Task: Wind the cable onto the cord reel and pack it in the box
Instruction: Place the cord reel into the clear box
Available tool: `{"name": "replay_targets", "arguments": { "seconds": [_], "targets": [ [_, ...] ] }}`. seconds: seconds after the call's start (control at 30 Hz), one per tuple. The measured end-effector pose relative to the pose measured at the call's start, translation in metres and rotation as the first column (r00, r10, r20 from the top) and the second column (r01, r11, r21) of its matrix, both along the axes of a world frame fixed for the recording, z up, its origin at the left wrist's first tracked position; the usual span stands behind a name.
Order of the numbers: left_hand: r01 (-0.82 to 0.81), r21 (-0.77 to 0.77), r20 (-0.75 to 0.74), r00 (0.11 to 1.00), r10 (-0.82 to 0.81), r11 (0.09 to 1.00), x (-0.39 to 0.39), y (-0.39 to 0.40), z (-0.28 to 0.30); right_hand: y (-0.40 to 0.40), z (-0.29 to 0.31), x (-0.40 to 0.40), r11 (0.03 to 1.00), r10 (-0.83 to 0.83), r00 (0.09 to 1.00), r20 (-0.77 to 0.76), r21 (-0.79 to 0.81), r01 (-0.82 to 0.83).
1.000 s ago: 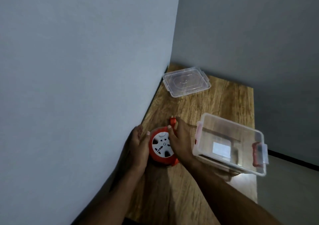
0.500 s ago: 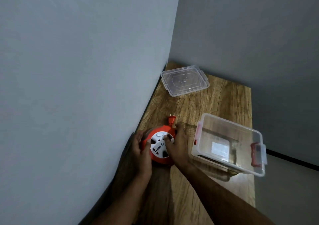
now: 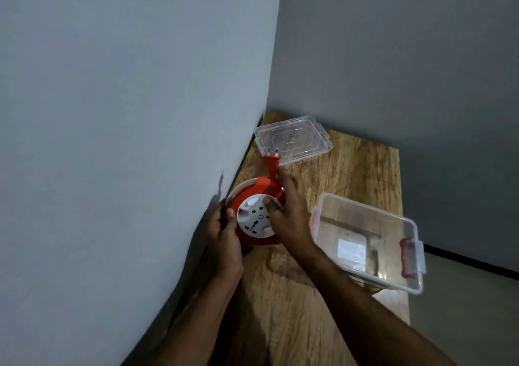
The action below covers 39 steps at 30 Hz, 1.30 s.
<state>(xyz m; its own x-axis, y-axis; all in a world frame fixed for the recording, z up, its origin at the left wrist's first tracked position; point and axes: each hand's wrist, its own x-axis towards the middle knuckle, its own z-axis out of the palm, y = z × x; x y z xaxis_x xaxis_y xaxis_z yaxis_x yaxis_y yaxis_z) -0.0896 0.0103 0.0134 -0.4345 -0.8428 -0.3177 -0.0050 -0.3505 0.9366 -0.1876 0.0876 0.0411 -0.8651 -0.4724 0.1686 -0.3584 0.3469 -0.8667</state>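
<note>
A round red cord reel [image 3: 254, 219] with a white socket face is lifted off the wooden table [image 3: 359, 174] and tilted toward me. My left hand [image 3: 224, 239] grips its left rim, thumb on the white face. My right hand [image 3: 289, 211] holds its right side, fingers across the face. The red plug [image 3: 271, 164] sticks up from the reel's top with its two pins pointing away. The cable itself is hidden inside the reel. The clear plastic box [image 3: 365, 239] with red latches stands open just right of my right hand.
The box's clear lid [image 3: 293, 139] lies flat at the table's far left corner, behind the plug. A grey wall [image 3: 126, 140] runs close along the table's left edge, another stands behind. The table's right edge drops to the floor.
Both hands have raised the reel off the table and tipped it up. The plug now points higher, overlapping the lid in view.
</note>
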Motion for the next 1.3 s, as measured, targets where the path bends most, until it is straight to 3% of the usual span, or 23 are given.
{"name": "replay_targets", "arguments": {
  "seconds": [0.17,0.3,0.43,0.53,0.73,0.87,1.17,1.3],
  "targets": [
    [0.171,-0.162,0.001,0.985,-0.173,0.972,-0.048,0.02,0.034,0.044,0.036,-0.035,0.975,-0.178,0.984,-0.01,-0.138,0.174],
    [0.336,-0.224,-0.027,0.936,-0.351,0.915,-0.09,0.052,0.051,0.099,0.055,-0.057,0.906,-0.346,0.932,0.109,-0.217,0.362],
    [0.506,-0.371,0.022,0.843,-0.537,0.779,-0.122,0.087,0.053,0.157,0.057,-0.063,0.828,-0.483,0.863,0.149,-0.24,0.506],
    [0.621,-0.384,0.106,0.764,-0.636,0.683,-0.139,0.108,0.044,0.189,0.047,-0.064,0.792,-0.538,0.824,0.179,-0.227,0.566],
    [0.773,-0.333,0.26,0.626,-0.735,0.541,-0.144,0.131,0.018,0.22,0.008,-0.066,0.785,-0.61,0.782,0.127,-0.033,0.618],
    [0.826,-0.256,0.355,0.564,-0.746,0.503,-0.144,0.133,0.003,0.223,-0.012,-0.061,0.796,-0.599,0.8,0.035,0.134,0.59],
    [0.848,-0.223,0.511,0.521,-0.684,0.48,-0.146,0.131,-0.004,0.215,-0.024,-0.062,0.72,-0.511,0.836,-0.201,0.432,0.543],
    [0.845,-0.372,0.661,0.532,-0.529,0.385,-0.141,0.137,0.001,0.218,-0.024,-0.06,0.67,-0.419,0.852,-0.314,0.527,0.524]
  ]
}}
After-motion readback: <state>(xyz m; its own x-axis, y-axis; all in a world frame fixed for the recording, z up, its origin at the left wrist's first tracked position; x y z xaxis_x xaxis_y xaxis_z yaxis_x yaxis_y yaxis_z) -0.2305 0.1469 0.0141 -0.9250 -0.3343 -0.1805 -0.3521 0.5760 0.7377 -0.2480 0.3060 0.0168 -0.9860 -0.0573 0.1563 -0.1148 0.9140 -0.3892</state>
